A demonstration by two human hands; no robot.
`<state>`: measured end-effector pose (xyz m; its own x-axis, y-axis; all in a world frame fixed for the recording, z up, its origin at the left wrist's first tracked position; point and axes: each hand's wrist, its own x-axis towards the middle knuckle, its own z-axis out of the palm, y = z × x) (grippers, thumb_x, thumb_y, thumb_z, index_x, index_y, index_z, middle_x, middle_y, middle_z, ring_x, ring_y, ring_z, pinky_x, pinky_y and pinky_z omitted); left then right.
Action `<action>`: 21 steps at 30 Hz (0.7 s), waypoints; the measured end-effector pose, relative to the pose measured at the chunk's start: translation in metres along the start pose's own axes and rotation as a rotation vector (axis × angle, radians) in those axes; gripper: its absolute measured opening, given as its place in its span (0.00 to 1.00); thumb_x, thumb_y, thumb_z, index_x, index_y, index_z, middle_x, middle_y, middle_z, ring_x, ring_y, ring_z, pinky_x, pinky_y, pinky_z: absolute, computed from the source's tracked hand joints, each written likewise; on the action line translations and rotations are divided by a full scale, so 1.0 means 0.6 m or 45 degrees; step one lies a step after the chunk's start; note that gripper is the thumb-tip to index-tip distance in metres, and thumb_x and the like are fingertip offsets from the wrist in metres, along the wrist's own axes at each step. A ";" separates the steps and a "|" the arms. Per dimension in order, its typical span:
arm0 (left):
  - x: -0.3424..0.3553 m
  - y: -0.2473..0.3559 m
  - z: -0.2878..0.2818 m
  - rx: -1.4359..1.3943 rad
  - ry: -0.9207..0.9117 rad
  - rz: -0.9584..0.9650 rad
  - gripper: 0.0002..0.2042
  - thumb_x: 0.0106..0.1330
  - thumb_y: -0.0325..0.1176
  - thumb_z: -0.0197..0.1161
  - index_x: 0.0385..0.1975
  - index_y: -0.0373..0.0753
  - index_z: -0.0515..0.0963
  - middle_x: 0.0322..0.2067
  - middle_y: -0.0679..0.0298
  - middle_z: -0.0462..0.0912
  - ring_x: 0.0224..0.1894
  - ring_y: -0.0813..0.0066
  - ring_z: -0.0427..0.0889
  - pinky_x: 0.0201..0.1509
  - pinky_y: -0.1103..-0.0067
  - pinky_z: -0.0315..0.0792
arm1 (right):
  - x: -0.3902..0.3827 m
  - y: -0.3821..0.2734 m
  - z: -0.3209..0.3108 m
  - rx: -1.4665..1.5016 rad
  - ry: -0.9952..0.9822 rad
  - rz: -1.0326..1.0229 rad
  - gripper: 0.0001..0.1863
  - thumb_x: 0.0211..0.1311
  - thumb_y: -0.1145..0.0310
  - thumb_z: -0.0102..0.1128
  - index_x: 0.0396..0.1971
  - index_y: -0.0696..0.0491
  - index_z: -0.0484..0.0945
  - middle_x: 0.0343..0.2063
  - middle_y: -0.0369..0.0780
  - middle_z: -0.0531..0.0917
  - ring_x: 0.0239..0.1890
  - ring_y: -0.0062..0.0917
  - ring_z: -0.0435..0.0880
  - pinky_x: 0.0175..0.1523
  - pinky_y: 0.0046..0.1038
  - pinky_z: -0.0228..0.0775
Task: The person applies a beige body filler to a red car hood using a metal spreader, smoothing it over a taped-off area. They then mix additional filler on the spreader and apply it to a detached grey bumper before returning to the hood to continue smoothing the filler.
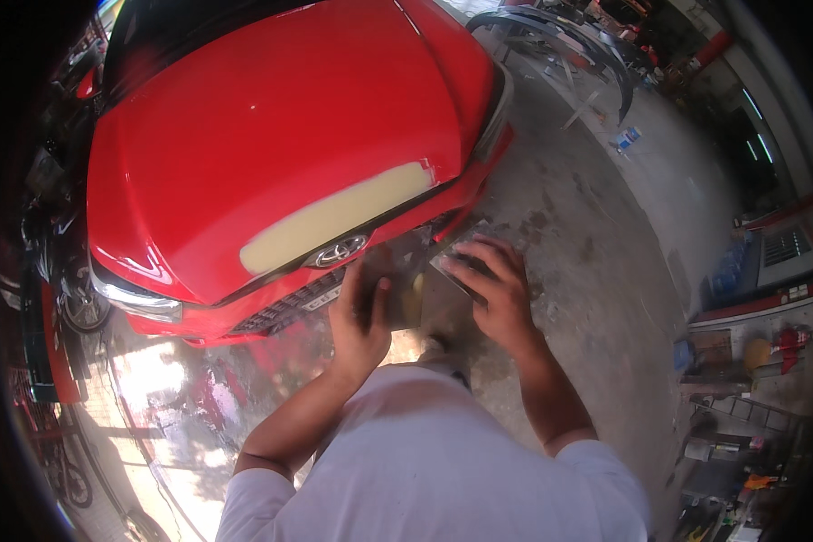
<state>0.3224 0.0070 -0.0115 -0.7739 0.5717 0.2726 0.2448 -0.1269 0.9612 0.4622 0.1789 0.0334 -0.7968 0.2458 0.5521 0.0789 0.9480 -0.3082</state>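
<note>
Filler work looks partway: the glossy red car hood [271, 135] has 1 cream-yellow filler patch [334, 217] spread along its front edge, not sanded or painted yet. Left hand [359, 312] grips a flat board with yellow putty [406, 294]; right hand [495, 285] closes on a thin scraper [456, 275]. Small blue-white package [625, 138] lies on the concrete floor [605, 253] far right.

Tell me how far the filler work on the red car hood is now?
Done: a cream filler patch covers the front edge of the hood. In hand: left hand and right hand hold flat tools with filler in front of the car. Left: the patch is unpainted.
</note>
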 end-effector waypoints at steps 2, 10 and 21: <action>0.001 0.010 0.017 -0.049 -0.042 -0.017 0.19 0.73 0.24 0.59 0.62 0.28 0.70 0.51 0.48 0.83 0.54 0.71 0.82 0.58 0.77 0.73 | -0.005 -0.024 0.026 0.138 -0.017 0.035 0.31 0.39 0.86 0.61 0.48 0.48 0.87 0.49 0.38 0.82 0.57 0.38 0.77 0.62 0.40 0.68; 0.081 0.043 0.022 -0.307 0.327 0.161 0.16 0.77 0.24 0.55 0.62 0.30 0.68 0.53 0.59 0.79 0.52 0.77 0.77 0.59 0.79 0.71 | -0.043 -0.033 0.053 0.321 -0.042 -0.166 0.26 0.45 0.82 0.65 0.48 0.46 0.87 0.51 0.37 0.81 0.59 0.37 0.76 0.65 0.45 0.66; 0.050 -0.006 0.038 -0.374 0.310 -0.022 0.17 0.77 0.24 0.54 0.63 0.27 0.67 0.55 0.56 0.79 0.54 0.73 0.78 0.60 0.79 0.71 | -0.017 0.070 0.036 0.010 -0.028 -0.174 0.28 0.45 0.81 0.65 0.49 0.43 0.87 0.54 0.38 0.77 0.61 0.38 0.74 0.70 0.50 0.60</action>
<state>0.3115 0.0428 -0.0074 -0.9011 0.3712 0.2242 0.0800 -0.3659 0.9272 0.4608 0.2118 -0.0022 -0.8126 0.1101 0.5724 -0.0357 0.9708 -0.2374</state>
